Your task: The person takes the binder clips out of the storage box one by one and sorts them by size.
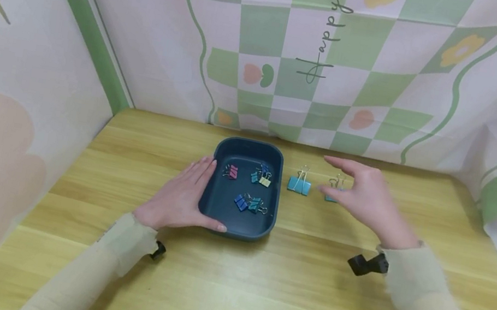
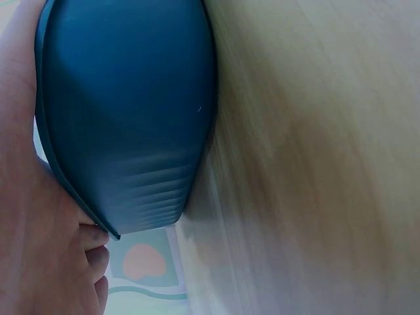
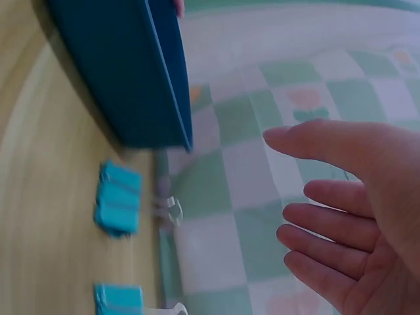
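A dark blue tray [image 1: 236, 225] stands on the table, and my left hand [image 1: 182, 193] rests along its left rim with the thumb at the near corner. Inside lie small binder clips: a pink one [image 1: 231, 172], a yellow one [image 1: 265, 180], and several blue and teal ones [image 1: 256, 204]. To the tray's right stands a larger light blue binder clip [image 1: 299, 185], its wire handles up. My right hand [image 1: 363, 197] hovers with thumb and fingers spread apart, holding nothing. Partly behind its thumb is another light blue clip [image 3: 118, 300], beside the first clip [image 3: 118, 200].
The wooden table [image 1: 214, 293] ends at a checkered cloth [image 1: 302, 76] hanging behind it. Another printed cloth [image 1: 14, 97] hangs on the left. Each wrist carries a black device [image 1: 368, 265].
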`<state>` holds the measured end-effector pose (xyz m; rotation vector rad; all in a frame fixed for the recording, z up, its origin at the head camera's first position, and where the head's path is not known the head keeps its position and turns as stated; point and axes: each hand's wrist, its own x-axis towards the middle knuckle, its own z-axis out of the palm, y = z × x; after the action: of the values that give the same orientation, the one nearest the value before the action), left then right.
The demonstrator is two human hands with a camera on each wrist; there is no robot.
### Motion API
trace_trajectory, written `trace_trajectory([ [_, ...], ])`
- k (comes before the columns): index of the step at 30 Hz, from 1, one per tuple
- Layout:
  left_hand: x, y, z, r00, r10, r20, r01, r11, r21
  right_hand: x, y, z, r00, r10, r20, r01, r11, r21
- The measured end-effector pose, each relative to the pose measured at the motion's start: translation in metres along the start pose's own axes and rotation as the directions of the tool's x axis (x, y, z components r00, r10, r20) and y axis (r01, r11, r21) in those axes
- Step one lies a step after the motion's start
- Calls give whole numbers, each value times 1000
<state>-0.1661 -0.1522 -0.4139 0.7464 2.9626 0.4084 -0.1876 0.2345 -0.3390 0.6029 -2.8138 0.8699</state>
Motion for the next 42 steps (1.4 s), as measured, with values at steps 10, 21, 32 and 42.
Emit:
trace_trajectory([
  [10, 0, -1, 2, 1000, 3, 0, -3, 1000, 9, 2, -24, 36, 994, -92, 61, 87, 994, 68],
  [21, 0, -2, 2, 1000, -3, -4, 3, 1000, 5, 22, -57, 45, 979, -202, 24, 197, 973, 121],
  [32, 0, -1, 1, 1000, 1, 2, -1, 1000, 16, 67, -84, 53, 981, -162, 103, 134, 962, 238],
  [42, 1, -1, -1, 1000, 22, -2, -22, 1000, 17, 106, -82, 88, 970, -89, 228, 30, 967, 254],
])
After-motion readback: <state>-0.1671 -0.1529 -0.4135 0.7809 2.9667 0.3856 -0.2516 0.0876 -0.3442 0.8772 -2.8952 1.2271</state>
